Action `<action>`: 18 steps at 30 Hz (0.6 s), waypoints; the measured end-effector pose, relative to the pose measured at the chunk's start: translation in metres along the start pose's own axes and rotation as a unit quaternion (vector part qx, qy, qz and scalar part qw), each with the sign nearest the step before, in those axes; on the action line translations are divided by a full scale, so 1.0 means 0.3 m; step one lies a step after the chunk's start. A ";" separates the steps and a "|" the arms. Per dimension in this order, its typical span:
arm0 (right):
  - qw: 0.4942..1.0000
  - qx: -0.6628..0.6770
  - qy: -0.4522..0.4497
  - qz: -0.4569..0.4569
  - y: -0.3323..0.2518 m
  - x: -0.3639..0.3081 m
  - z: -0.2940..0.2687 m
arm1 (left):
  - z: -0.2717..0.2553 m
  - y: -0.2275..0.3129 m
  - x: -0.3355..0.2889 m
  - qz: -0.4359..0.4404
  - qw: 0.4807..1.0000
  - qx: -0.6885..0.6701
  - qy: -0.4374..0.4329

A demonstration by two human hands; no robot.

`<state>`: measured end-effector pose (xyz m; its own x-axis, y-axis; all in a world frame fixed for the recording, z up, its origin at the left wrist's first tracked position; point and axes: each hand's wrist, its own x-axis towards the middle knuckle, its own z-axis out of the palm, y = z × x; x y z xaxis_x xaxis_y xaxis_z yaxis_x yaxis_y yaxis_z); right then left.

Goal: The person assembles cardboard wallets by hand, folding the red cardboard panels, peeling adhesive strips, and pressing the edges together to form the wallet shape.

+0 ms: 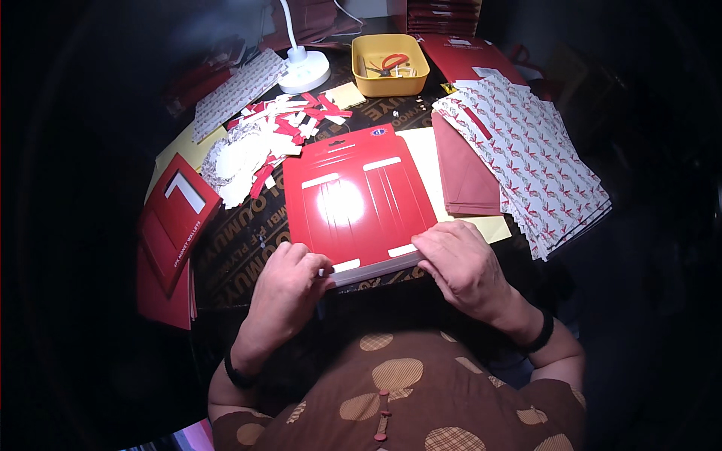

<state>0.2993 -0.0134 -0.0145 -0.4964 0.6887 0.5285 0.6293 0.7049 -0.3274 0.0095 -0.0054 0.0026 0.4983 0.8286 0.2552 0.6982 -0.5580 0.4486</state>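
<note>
Cluttered table (pixel 248 248): red card stack (pixel 353 199) pinched between left hand (pixel 289 289) and right hand (pixel 462 263).

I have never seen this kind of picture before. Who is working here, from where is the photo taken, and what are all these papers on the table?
There is no machine here: a person works with two bare hands. A camera worn on the person's head looks down, so the forearms enter from the lower edge and straight lines bend near the rim.

The left hand and the right hand both rest on the near edge of a stack of glossy red cards with white strips. Whether either one grips it, I cannot tell.

Around it on the dark round table lie a heap of red and white paper scraps, a fanned pile of white patterned envelopes, a plain dark red envelope, a yellow plastic tray and a white desk lamp.
</note>
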 end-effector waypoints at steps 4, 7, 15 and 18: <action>1.000 0.001 0.009 -0.019 0.004 0.042 0.026 | 0.011 0.002 0.020 0.076 0.997 0.007 0.024; 1.000 0.014 -0.007 -0.016 0.010 0.046 0.043 | 0.026 -0.003 0.028 0.079 0.997 -0.016 0.014; 0.996 0.080 -0.035 -0.009 0.025 0.080 0.071 | 0.045 -0.005 0.079 0.058 0.994 -0.087 -0.019; 0.993 0.112 -0.048 0.008 0.030 0.086 0.079 | 0.045 -0.006 0.085 0.046 0.993 -0.106 -0.029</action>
<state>0.2779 0.0147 -0.0224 -0.5488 0.7060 0.4476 0.4947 0.7059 -0.5069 0.0281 0.0161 -0.0033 0.5874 0.7675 0.2569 0.5273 -0.6038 0.5978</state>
